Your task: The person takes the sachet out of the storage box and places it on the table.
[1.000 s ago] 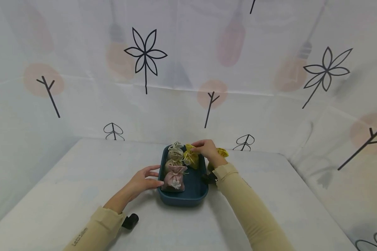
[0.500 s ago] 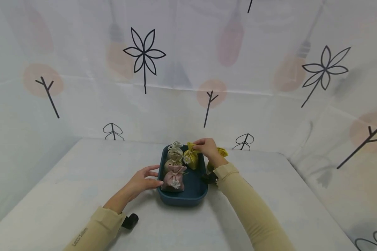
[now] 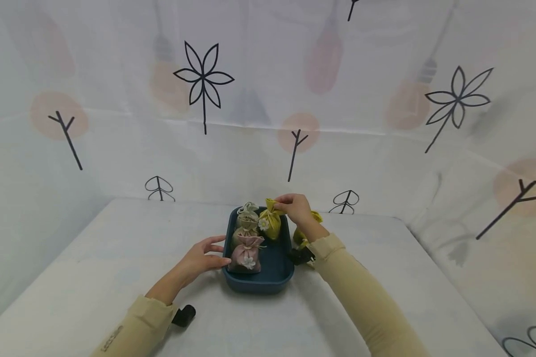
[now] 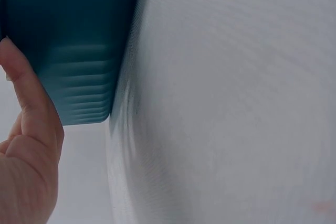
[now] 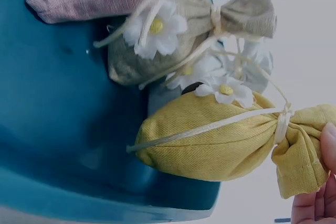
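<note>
My right hand point(image 3: 296, 208) pinches the gathered neck of a yellow drawstring pouch point(image 5: 210, 140) between thumb and fingers. The pouch hangs neck-up at the far right inside a dark blue bin point(image 3: 259, 286), a white daisy on its side. My left hand point(image 3: 203, 255) rests at the bin's left wall, thumb and fingers extended along the rim; in the left wrist view its thumb lies against the ribbed side. Along the left of the bin stand a pink pouch point(image 3: 245, 253), a beige pouch point(image 5: 199, 14) and a pale grey pouch point(image 3: 247, 215).
Another yellow pouch point(image 3: 300, 235) stands on the white table point(image 3: 196, 317) just right of the bin, partly behind my right wrist. A black wrist camera point(image 3: 184, 316) sits under the left sleeve. A patterned cloth wall point(image 3: 232, 158) rises behind the table.
My right hand has lifted the yellow pouch slightly, and the pouch has turned so its daisy now shows at the left. My left hand stays at the bin.
</note>
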### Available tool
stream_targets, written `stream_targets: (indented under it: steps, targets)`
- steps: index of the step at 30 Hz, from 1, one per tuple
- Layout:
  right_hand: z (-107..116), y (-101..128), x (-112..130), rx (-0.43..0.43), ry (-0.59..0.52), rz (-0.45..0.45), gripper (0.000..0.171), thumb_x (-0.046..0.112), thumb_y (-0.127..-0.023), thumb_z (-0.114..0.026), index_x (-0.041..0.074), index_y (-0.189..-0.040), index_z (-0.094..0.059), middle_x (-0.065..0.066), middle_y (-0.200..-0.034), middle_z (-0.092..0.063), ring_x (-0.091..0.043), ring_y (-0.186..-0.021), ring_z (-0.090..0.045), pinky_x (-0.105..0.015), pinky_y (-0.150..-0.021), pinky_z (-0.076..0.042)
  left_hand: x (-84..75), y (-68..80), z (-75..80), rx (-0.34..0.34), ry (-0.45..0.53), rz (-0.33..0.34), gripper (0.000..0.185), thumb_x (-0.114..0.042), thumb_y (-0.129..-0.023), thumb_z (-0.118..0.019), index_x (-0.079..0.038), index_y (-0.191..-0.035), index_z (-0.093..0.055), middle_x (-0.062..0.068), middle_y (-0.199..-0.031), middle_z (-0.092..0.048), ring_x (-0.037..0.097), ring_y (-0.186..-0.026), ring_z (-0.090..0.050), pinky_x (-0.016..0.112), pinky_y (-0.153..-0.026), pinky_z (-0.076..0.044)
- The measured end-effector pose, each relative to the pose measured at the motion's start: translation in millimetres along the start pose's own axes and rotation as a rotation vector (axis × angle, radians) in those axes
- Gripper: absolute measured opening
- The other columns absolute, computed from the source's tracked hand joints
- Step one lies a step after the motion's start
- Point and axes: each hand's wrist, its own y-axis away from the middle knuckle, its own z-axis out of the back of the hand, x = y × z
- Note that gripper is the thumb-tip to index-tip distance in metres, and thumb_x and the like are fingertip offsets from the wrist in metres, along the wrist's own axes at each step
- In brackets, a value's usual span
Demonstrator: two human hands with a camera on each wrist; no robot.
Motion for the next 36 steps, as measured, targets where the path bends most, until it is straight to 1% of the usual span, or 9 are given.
stream_targets:
  steps: [9,15,18,22,24,29,36]
  targets:
    - [3,17,12,-0.006,-0.037,0.044,0.014,0.008,-0.089,-0.063,-0.001,-0.1,-0.067,-0.013,-0.098,-0.064,-0.024,-0.09,-0.06,-0.038,-0.088,-0.047,-1.3,1.4,0.0,-0.013,-0.021,0.014,0.072,-0.013,-0.076,-0.078,-0.011,-0.138,-0.043,0.018,-0.121,-0.05,0.021,-0.091,-0.06,0.036,-0.08,-0.051]
    - [3,30,20,-0.016,-0.025,0.127,0.013,0.007,-0.088,-0.064,-0.001,-0.098,-0.068,-0.012,-0.095,-0.065,-0.023,-0.089,-0.061,-0.035,-0.083,-0.05,-2.5,1.4,0.3,-0.02,-0.035,0.024,0.073,-0.014,-0.075,-0.079,-0.012,-0.139,-0.043,0.018,-0.122,-0.05,0.02,-0.091,-0.06,0.036,-0.08,-0.051]
    - [5,35,23,-0.025,-0.021,0.151,0.014,0.008,-0.088,-0.064,-0.001,-0.098,-0.068,-0.012,-0.095,-0.065,-0.023,-0.088,-0.061,-0.038,-0.081,-0.05,-2.6,1.4,0.1,-0.016,-0.029,0.023,0.073,-0.013,-0.076,-0.078,-0.011,-0.139,-0.043,0.018,-0.122,-0.05,0.02,-0.09,-0.06,0.036,-0.079,-0.052]
    - [8,43,25,-0.04,-0.041,0.148,0.014,0.009,-0.088,-0.065,0.0,-0.098,-0.068,-0.012,-0.095,-0.065,-0.023,-0.087,-0.061,-0.043,-0.083,-0.05,-2.4,1.3,0.3,-0.007,-0.019,0.018,0.072,-0.012,-0.076,-0.078,-0.011,-0.139,-0.042,0.019,-0.122,-0.049,0.02,-0.09,-0.061,0.036,-0.079,-0.052]
    - [11,46,26,-0.041,-0.04,0.153,0.014,0.009,-0.088,-0.064,0.0,-0.099,-0.068,-0.012,-0.095,-0.065,-0.023,-0.087,-0.061,-0.043,-0.084,-0.05,-2.5,1.3,0.5,-0.003,-0.016,0.016,0.072,-0.012,-0.077,-0.078,-0.01,-0.139,-0.042,0.019,-0.122,-0.049,0.02,-0.09,-0.061,0.036,-0.08,-0.052]
    - [16,56,27,-0.048,-0.02,0.174,0.014,0.009,-0.089,-0.063,0.001,-0.1,-0.067,-0.01,-0.096,-0.065,-0.021,-0.088,-0.061,-0.036,-0.08,-0.051,-3.0,1.6,0.9,-0.008,-0.033,0.015,0.073,-0.014,-0.076,-0.078,-0.011,-0.139,-0.042,0.019,-0.123,-0.049,0.02,-0.091,-0.06,0.036,-0.08,-0.051]
    - [27,71,27,-0.064,-0.044,0.171,0.015,0.011,-0.089,-0.064,0.003,-0.101,-0.067,-0.009,-0.096,-0.065,-0.02,-0.087,-0.061,-0.03,-0.077,-0.052,-3.6,2.0,-0.4,-0.007,-0.027,0.013,0.073,-0.013,-0.076,-0.078,-0.011,-0.139,-0.042,0.019,-0.123,-0.049,0.021,-0.091,-0.06,0.036,-0.08,-0.052]
